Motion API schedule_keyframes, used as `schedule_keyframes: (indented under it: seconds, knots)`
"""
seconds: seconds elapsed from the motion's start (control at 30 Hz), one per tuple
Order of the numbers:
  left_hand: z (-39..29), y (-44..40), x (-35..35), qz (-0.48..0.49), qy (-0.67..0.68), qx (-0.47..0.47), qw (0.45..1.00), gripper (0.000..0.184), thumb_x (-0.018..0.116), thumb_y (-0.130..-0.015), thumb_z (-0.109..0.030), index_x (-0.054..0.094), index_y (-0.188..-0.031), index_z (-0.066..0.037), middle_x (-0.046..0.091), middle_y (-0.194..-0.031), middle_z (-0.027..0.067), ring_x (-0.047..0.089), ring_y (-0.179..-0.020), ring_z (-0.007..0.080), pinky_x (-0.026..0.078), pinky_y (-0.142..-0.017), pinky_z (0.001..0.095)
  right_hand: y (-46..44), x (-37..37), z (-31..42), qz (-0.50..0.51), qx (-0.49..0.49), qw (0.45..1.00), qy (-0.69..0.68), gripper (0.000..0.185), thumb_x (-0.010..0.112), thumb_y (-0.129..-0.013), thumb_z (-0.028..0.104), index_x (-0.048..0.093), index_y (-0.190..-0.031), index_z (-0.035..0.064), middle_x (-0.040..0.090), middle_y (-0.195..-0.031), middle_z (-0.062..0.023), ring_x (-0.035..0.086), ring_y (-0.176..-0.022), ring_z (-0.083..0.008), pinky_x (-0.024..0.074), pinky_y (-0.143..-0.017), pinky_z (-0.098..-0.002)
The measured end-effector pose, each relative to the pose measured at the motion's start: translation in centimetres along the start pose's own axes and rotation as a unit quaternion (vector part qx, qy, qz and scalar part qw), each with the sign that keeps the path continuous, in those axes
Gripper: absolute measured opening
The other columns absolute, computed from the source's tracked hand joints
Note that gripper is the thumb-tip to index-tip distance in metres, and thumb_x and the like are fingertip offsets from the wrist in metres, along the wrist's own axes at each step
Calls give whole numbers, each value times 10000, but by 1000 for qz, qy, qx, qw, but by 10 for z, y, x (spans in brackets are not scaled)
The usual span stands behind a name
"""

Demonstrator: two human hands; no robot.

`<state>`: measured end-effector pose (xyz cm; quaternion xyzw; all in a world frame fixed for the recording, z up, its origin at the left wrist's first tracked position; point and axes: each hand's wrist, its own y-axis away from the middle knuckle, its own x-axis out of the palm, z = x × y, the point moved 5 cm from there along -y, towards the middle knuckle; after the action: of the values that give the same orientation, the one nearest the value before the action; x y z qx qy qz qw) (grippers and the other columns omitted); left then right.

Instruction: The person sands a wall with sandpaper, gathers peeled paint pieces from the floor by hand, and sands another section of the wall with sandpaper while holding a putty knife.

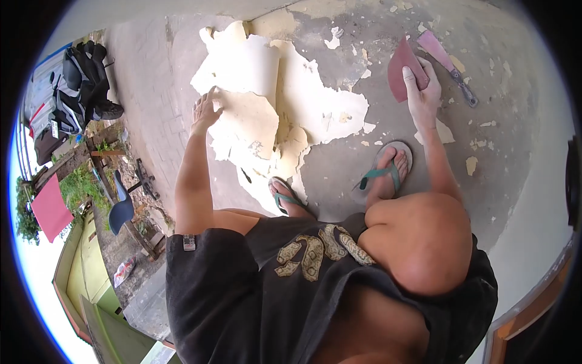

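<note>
My right hand (423,91) is closed on a bent, dull-red piece of sandpaper (400,73), with the thumb pressed on its face. Just beyond that hand a scraper (447,60) with a wide pinkish blade and a dark handle lies on the grey floor. On the other side my left hand (208,111), fingers spread, rests at the edge of a big peeled sheet of cream-white paint (245,118). More torn paint sheets (324,103) overlap beside it, one of them curled up. What lies under the left fingers is hidden.
Small paint flakes (471,165) are scattered over the concrete floor (339,176). My sandalled feet (391,170) stand close to the peeled sheets. A pale wall (533,206) runs along the right. Further left are a parked motorbike (70,97) and a blue chair (121,203).
</note>
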<state>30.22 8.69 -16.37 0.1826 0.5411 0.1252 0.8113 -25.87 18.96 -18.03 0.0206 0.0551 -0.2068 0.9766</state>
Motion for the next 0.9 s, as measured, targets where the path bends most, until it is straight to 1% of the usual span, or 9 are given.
schedule_keyframes:
  seconds: [0.13,0.2,0.27,0.37,0.53,0.73,0.77,0.83,0.9]
  knots:
    - [-53,28,6,-134,131,-193,963,564,706,-759,-122,431,-1250,-86,496,-1256,169,501,-1173,328,436,-927,440,14,-6,-9,-16,20,1000,-13,269,626,-921,206,596,-1095,2,638,-924,-47,582,-843,-103,470,-762,-266]
    - [-70,39,41,-137,211,-208,945,340,588,-810,-82,461,-1122,-38,540,-1077,175,608,-901,370,468,-825,448,15,-11,-13,-17,20,1000,-4,261,623,-922,192,594,-1096,0,634,-931,-45,579,-851,-102,468,-765,-263]
    - [-91,59,58,-130,259,-223,931,246,527,-873,-174,512,-1063,-20,534,-1084,195,579,-979,363,452,-833,454,13,-22,-13,-29,25,999,-2,254,618,-923,176,590,-1100,-4,629,-937,-42,575,-857,-100,466,-765,-261]
    - [-117,84,78,-153,337,-185,910,552,450,-945,-315,367,-1396,-9,345,-1411,223,415,-1256,395,348,-1040,460,9,-25,-7,-25,32,999,2,243,603,-927,138,573,-1114,-14,616,-947,-36,560,-860,-95,460,-767,-257]
    - [-107,48,151,26,375,-145,915,729,296,-964,-568,138,-1527,-133,130,-1533,262,295,-1368,410,270,-1111,443,7,-14,-11,-17,29,999,-20,255,597,-932,153,571,-1119,-18,616,-967,-53,567,-887,-114,462,-796,-271]
    - [-103,32,54,273,210,-152,926,754,323,-949,-591,223,-1505,-90,333,-1482,209,359,-1347,395,319,-1094,435,2,16,-17,13,45,998,-44,329,612,-932,211,562,-1151,-30,624,-1013,-81,580,-957,-153,461,-848,-289]
    - [-106,27,34,282,172,-151,932,658,416,-955,-482,337,-1448,-54,451,-1406,170,415,-1309,388,359,-1065,438,-1,21,-19,17,43,998,-51,332,614,-931,215,563,-1151,-29,624,-1009,-82,582,-955,-156,461,-847,-289]
    - [-128,31,-6,77,203,-196,956,549,498,-938,-346,392,-1395,-60,461,-1379,162,479,-1237,396,368,-1055,455,-6,32,-25,23,52,996,-62,327,617,-931,216,566,-1145,-26,620,-993,-74,589,-918,-159,466,-824,-285]
    - [-169,38,-23,-63,288,-139,945,541,526,-924,-305,363,-1400,-107,373,-1416,200,423,-1275,392,336,-1022,608,-17,38,-17,32,51,997,-55,321,617,-930,210,566,-1138,-29,619,-985,-68,584,-904,-148,466,-810,-282]
